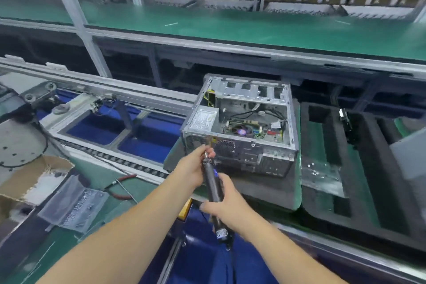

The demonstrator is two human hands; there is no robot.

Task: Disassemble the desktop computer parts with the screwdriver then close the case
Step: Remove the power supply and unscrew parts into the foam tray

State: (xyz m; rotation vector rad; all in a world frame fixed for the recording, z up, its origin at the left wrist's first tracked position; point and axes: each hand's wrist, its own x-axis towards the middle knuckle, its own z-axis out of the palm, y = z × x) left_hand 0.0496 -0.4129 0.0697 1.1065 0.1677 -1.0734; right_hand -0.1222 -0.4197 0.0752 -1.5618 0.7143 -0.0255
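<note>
fingers (pixel 208 153) of the left hand (pixel 191 169) are pinching the electric screwdriver (pixel 213 183) near its tip; the right hand (pixel 224 203) is gripping its body. it's pointing at the open computer case (pixel 242 122) back corner, likely needing to meet a screw.

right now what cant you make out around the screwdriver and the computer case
Head view, the only one:
- Screwdriver tip: hidden behind the left hand, so whether it sits on a screw is unclear.
- Label on the power supply in the computer case: too blurred to read.
- Small parts on the clear sheet: too small and blurred to identify.
- Screwdriver's lower end: partly covered by the right hand.
</note>
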